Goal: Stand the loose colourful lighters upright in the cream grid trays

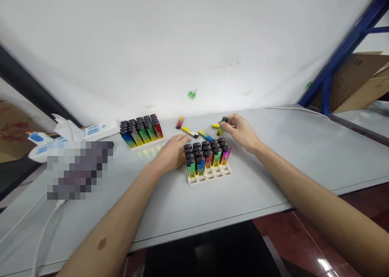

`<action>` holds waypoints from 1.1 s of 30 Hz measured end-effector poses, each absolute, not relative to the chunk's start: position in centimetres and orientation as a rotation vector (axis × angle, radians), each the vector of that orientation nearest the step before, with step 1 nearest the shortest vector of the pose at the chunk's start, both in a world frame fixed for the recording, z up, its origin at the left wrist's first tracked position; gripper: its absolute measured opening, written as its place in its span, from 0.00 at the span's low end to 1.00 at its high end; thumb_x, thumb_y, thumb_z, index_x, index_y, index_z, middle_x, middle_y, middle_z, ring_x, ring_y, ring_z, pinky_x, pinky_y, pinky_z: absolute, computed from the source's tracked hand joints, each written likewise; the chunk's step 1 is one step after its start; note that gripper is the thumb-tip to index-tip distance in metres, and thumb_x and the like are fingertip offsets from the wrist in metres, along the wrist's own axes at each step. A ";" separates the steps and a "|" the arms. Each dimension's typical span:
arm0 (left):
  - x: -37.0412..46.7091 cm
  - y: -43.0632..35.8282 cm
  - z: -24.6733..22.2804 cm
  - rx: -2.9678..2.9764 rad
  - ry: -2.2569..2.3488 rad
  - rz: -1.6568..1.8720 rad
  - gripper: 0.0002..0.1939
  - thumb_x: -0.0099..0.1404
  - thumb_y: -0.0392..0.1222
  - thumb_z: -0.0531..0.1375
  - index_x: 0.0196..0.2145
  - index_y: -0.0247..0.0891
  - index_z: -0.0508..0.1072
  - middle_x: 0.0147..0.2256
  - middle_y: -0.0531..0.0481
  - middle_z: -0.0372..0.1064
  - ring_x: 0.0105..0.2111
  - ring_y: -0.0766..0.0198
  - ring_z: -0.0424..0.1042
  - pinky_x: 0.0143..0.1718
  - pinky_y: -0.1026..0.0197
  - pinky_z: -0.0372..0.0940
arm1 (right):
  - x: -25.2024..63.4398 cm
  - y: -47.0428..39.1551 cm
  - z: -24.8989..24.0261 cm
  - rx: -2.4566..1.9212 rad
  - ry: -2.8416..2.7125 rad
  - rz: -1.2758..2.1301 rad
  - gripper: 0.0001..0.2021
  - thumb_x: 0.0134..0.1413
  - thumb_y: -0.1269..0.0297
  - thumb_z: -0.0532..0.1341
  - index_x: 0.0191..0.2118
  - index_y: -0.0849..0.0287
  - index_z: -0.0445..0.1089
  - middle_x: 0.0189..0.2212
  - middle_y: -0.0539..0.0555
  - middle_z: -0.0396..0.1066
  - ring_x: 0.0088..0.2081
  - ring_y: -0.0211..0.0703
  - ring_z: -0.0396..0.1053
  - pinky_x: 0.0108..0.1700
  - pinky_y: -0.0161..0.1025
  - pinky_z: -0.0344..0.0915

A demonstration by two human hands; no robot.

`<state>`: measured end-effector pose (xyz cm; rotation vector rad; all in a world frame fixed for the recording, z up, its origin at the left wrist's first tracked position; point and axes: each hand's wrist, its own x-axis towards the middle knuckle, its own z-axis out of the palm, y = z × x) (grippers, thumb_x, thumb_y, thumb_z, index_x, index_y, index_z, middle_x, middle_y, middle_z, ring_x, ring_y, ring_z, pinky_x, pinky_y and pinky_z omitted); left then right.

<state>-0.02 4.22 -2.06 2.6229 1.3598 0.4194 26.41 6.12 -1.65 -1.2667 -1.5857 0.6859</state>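
While the left hand (172,152) rests flat beside the tray (209,174), right-hand fingers (231,125) pinch a lighter (223,124) upright. It looks light, rigid and slick plastic; best held across the flat sides, mid-body.

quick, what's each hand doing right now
Left hand: open, resting flat on the grey table beside the white tray of lighters.
Right hand: closed on a green-yellow plastic lighter.

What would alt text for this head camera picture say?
A right hand pinches a lighter above a white tray of upright lighters; the left hand rests beside it. Loose lighters and a second full tray lie behind.
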 end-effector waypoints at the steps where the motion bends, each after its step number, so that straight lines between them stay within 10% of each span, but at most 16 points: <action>1: 0.0 4.2 -2.1 2.628 1.351 0.429 0.24 0.60 0.33 0.59 0.55 0.39 0.69 0.60 0.39 0.67 0.61 0.48 0.65 0.63 0.46 0.62 | 26.1 5.9 -1.4 -1.203 -1.508 0.785 0.13 0.59 0.53 0.61 0.39 0.55 0.61 0.36 0.53 0.75 0.40 0.43 0.73 0.45 0.44 0.67; 6: -0.2 4.5 -2.4 2.624 1.355 0.432 0.24 0.60 0.33 0.59 0.54 0.40 0.70 0.59 0.39 0.68 0.61 0.48 0.65 0.62 0.44 0.62 | 24.9 5.2 -1.4 -1.134 -1.352 1.045 0.19 0.58 0.42 0.61 0.42 0.51 0.58 0.21 0.40 0.57 0.18 0.32 0.53 0.21 0.33 0.51; 14: -0.1 4.5 -2.3 2.607 1.365 0.412 0.26 0.59 0.32 0.58 0.56 0.37 0.69 0.61 0.37 0.65 0.63 0.48 0.63 0.63 0.45 0.61 | 25.0 5.7 -2.2 -1.187 -1.238 1.239 0.30 0.60 0.36 0.52 0.17 0.55 0.52 0.15 0.43 0.39 0.16 0.32 0.38 0.20 0.37 0.35; 21: -0.2 4.5 -2.4 2.613 1.380 0.391 0.26 0.60 0.32 0.57 0.57 0.37 0.67 0.62 0.37 0.64 0.63 0.48 0.62 0.63 0.44 0.61 | 25.1 5.7 -1.8 -1.161 -1.134 1.280 0.24 0.61 0.49 0.51 0.16 0.53 0.51 0.13 0.43 0.39 0.16 0.33 0.35 0.19 0.38 0.34; 33: 0.0 4.3 -2.2 2.595 1.418 0.353 0.28 0.60 0.31 0.58 0.58 0.36 0.67 0.63 0.38 0.63 0.64 0.48 0.61 0.64 0.47 0.60 | 24.8 5.3 -1.7 -1.209 -1.201 1.200 0.28 0.62 0.45 0.50 0.16 0.55 0.51 0.13 0.44 0.42 0.15 0.31 0.39 0.19 0.37 0.36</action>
